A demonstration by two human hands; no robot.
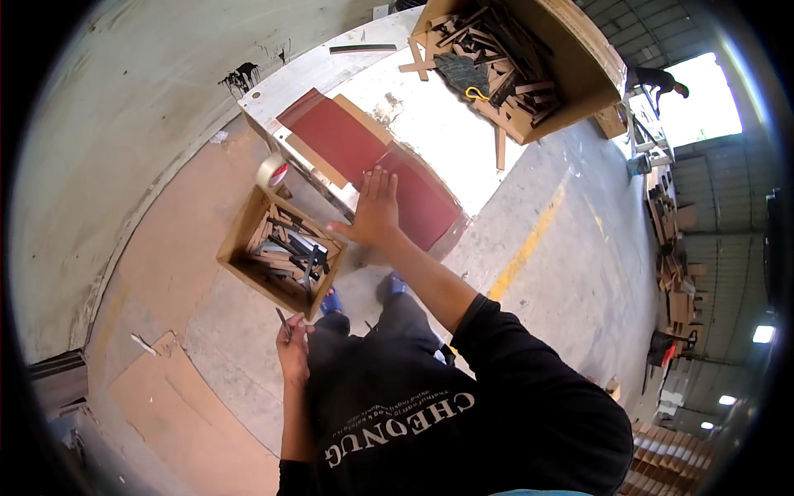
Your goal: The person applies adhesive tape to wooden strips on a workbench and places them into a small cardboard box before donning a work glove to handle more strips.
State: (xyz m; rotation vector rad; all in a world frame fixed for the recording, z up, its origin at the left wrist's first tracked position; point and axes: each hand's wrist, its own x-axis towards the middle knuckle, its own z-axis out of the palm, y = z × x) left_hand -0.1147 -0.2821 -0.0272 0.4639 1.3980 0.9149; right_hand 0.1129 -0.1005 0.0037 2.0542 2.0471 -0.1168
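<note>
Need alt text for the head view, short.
Seen from above, a person's right hand lies flat, fingers spread, on a red sheet on a white worktable, while the left hand holds a thin dark strip. A cardboard box of offcuts sits on the floor nearby.

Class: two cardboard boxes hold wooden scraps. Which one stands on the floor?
The smaller box, beside the left hand, stands on the floor. The larger box lies tipped on the white table.
</note>
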